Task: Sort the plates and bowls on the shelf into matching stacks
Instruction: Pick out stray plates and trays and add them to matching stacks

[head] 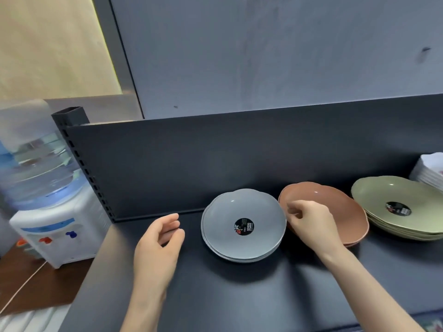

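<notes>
The left hand [159,245] hovers just left of the grey plates [243,225], palm turned inward with fingers loosely curled and holding nothing, while the right hand [311,224] reaches in from the right with thumb and fingertips pinched near the left rim of the pink bowls [335,207]; whether it truly grips that rim I cannot tell. On the dark shelf [215,295], the pink bowls sit just right of the grey plates, the green plates [398,207] farther right, a white stack [431,168] beyond them, and a water dispenser [48,212] well to the left
</notes>
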`<state>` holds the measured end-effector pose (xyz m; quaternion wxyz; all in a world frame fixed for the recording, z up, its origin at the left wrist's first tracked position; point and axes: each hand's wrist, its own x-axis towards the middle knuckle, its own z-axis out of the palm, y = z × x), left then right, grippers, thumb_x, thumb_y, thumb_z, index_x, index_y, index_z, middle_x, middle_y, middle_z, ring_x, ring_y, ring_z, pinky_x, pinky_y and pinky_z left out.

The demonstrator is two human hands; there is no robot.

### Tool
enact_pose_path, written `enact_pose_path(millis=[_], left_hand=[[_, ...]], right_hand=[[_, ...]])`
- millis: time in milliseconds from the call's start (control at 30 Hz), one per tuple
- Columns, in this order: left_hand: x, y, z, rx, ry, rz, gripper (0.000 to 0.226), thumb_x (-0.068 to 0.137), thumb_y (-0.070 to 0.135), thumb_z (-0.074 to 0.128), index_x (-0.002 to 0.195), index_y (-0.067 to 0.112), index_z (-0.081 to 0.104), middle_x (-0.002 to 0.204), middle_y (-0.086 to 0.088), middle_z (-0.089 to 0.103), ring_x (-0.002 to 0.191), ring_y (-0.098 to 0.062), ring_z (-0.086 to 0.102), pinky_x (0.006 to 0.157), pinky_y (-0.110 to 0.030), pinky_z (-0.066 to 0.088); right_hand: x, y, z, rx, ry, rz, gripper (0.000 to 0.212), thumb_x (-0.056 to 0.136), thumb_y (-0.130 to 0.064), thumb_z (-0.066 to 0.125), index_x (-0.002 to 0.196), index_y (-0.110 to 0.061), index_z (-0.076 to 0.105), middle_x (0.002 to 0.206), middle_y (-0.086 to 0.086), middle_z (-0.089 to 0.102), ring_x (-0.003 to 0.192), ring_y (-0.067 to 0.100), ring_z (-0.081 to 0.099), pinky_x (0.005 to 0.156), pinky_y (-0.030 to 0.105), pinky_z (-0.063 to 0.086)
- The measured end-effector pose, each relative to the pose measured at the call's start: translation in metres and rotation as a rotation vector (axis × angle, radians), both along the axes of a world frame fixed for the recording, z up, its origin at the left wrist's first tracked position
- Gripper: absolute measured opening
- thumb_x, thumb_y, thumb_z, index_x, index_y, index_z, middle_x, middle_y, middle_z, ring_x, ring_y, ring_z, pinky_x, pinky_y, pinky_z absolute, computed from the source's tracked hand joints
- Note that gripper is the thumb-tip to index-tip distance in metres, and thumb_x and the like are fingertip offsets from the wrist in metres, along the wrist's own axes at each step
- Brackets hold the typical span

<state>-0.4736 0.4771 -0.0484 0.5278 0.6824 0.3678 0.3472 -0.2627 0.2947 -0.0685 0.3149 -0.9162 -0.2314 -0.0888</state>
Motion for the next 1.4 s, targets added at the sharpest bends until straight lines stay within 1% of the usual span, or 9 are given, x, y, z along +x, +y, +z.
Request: enact_pose_path(millis=[200,400,533,700,900,1000,1133,1233,1400], left_hand=[[0.011,-0.005,-0.006,0.003,0.032,-0.086,0.030,0.085,0.005,0.063,0.101,0.031,0.065,0.103,0.009,0.068,0.096,-0.006,0.065,0.093,-0.035,0.050],[0.033,-0.003,-0.015,-0.039,0.198,-0.173,0.050,0.084,0.011,0.062,0.133,0.017,0.054,0.126,0.003,0.060,0.107,-0.017,0.061,0.099,-0.039,0.046],[0.043,-0.004,-0.014,-0.020,0.269,-0.246,0.039,0.079,-0.003,0.055,0.076,0.036,0.060,0.072,0.037,0.067,0.082,-0.012,0.065,0.090,-0.042,0.050],[0.044,0.002,-0.018,0.041,0.298,-0.263,0.048,0.075,-0.001,0.060,0.068,0.046,0.067,0.064,0.033,0.065,0.084,-0.016,0.068,0.088,-0.043,0.054],[0.050,0.003,-0.020,0.115,0.303,-0.169,0.050,0.084,0.008,0.060,0.134,0.007,0.054,0.122,0.001,0.065,0.114,-0.021,0.059,0.085,-0.029,0.039],[0.056,-0.006,-0.022,0.123,0.389,-0.204,0.030,0.082,0.006,0.056,0.110,0.010,0.065,0.105,-0.002,0.069,0.096,-0.028,0.062,0.075,-0.036,0.044],[0.062,-0.015,-0.026,0.117,0.421,-0.216,0.018,0.080,0.005,0.055,0.091,0.015,0.066,0.081,-0.002,0.068,0.076,-0.024,0.059,0.062,-0.031,0.042],[0.064,-0.021,-0.021,0.121,0.436,-0.173,0.009,0.076,0.012,0.061,0.084,0.014,0.066,0.078,-0.005,0.068,0.080,-0.032,0.062,0.068,-0.039,0.047],[0.089,-0.056,-0.005,0.308,0.512,0.008,0.056,0.086,0.016,0.058,0.139,0.007,0.046,0.139,-0.012,0.053,0.127,-0.034,0.047,0.096,-0.045,0.039]], right_hand=[[-0.015,-0.018,-0.007,0.009,-0.001,-0.057,0.014,0.079,-0.006,0.059,0.085,-0.005,0.071,0.084,0.010,0.073,0.090,0.036,0.063,0.073,0.040,0.053],[-0.033,-0.004,-0.015,-0.087,-0.050,0.026,0.027,0.083,-0.007,0.047,0.092,-0.011,0.072,0.092,0.009,0.074,0.091,0.035,0.061,0.069,0.039,0.045],[-0.031,0.003,-0.027,-0.195,-0.022,0.000,0.029,0.083,-0.006,0.042,0.094,-0.008,0.069,0.099,0.011,0.071,0.095,0.037,0.058,0.072,0.041,0.045],[-0.031,0.002,-0.025,-0.123,-0.005,0.022,0.033,0.081,-0.005,0.042,0.098,-0.009,0.071,0.102,0.011,0.073,0.099,0.038,0.061,0.077,0.042,0.050],[-0.018,-0.079,-0.009,0.261,-0.040,-0.344,0.035,0.083,-0.002,0.054,0.112,-0.012,0.072,0.111,0.007,0.073,0.104,0.028,0.066,0.088,0.032,0.048],[0.006,-0.106,-0.018,0.144,0.111,-0.431,0.018,0.084,-0.009,0.053,0.095,-0.011,0.068,0.093,0.016,0.071,0.091,0.039,0.061,0.068,0.034,0.041],[0.018,-0.102,-0.031,0.037,0.202,-0.325,0.014,0.087,-0.012,0.051,0.079,-0.006,0.062,0.087,0.018,0.065,0.088,0.040,0.056,0.071,0.037,0.041],[0.027,-0.114,-0.030,0.086,0.185,-0.287,0.021,0.088,-0.014,0.054,0.102,-0.012,0.068,0.102,0.012,0.071,0.101,0.037,0.060,0.080,0.038,0.045],[0.071,-0.187,-0.007,0.286,0.069,-0.459,0.042,0.087,-0.005,0.052,0.127,-0.009,0.062,0.127,0.014,0.065,0.116,0.033,0.059,0.098,0.039,0.044]])
